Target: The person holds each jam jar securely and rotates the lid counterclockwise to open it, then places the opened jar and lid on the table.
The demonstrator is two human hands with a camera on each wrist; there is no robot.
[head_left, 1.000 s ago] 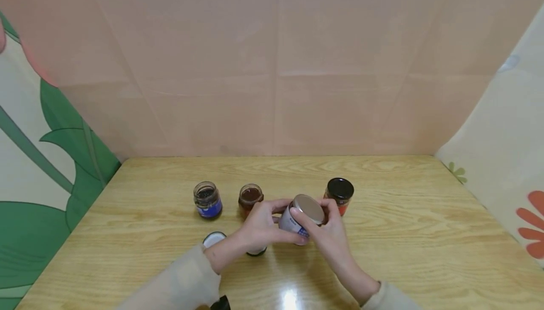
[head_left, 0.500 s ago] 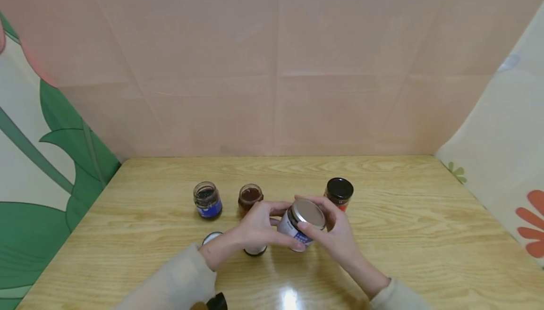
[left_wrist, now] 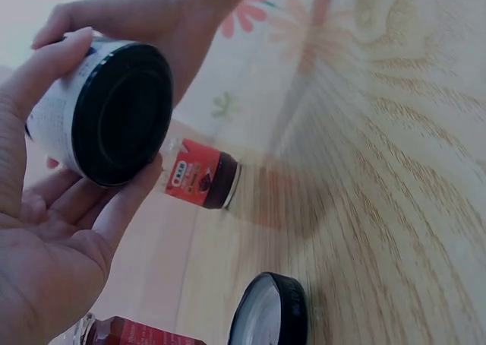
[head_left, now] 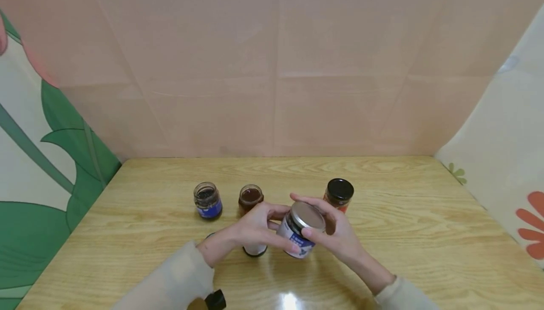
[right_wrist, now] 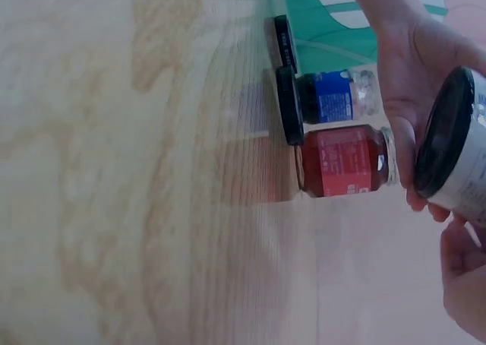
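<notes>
A jar with a white and blue label is held tilted above the table between both hands. My left hand grips its body, thumb across the label. Around its metal lid curl the fingers and thumb of my right hand; the lid sits on the jar. The jar's dark base faces the left wrist camera. Behind the hands, an open jar of reddish-brown contents is partly hidden by my left hand. A black-lidded jar with a red label stands behind my right hand.
An open blue-labelled jar stands at the back left of the wooden table. One loose upturned lid lies below my left hand; another loose lid is mostly hidden in the head view. A patterned cloth borders the table.
My right fingers and thumb have shifted counterclockwise around the lid. The jar has come slightly lower and tilts so more of its label shows. My left hand keeps its grip.
</notes>
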